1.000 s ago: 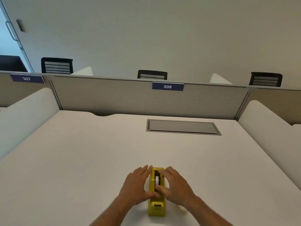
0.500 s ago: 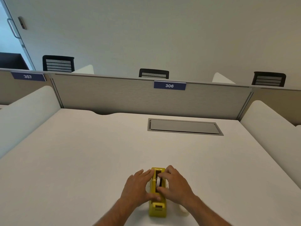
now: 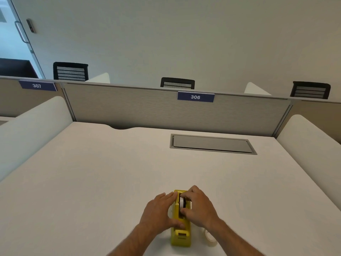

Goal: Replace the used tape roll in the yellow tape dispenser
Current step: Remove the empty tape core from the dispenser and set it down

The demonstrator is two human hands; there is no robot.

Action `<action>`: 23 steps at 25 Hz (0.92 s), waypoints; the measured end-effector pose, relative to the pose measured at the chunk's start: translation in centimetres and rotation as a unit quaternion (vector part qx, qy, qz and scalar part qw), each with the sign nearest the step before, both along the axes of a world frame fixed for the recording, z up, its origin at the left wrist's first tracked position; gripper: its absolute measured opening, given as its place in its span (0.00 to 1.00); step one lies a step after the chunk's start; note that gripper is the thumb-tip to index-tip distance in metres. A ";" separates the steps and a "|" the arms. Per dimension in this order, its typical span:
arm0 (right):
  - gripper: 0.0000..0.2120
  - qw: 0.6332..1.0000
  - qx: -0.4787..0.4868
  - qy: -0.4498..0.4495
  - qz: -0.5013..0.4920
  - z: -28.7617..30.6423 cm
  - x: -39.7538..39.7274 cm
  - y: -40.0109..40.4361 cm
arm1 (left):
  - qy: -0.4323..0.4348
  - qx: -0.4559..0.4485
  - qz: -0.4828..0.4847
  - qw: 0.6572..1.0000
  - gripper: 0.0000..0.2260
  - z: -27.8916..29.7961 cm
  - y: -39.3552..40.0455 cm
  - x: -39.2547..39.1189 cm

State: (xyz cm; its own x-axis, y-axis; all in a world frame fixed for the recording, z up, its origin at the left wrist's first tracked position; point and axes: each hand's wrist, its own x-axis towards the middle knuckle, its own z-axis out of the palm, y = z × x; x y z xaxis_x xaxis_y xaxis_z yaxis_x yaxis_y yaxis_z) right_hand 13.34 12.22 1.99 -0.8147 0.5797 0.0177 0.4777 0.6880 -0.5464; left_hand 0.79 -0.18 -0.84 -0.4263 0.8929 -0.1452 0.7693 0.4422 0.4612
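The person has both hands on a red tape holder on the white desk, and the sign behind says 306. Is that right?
Not quite: the tape dispenser is yellow, not red, as the head view shows. The rest holds: the left hand and right hand are on it, on the white desk, and the sign reads 306.

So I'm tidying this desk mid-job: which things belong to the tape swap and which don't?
In use: yellow tape dispenser; white tape roll in it, held by right hand; left hand; clear tape roll.
Not part of it: cable hatch; 306 sign.
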 end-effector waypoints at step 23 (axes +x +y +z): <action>0.18 0.999 -0.018 0.025 -0.009 0.6 0.3 1.1 | -0.121 0.075 0.070 0.987 0.40 0.7 -0.6 0.6</action>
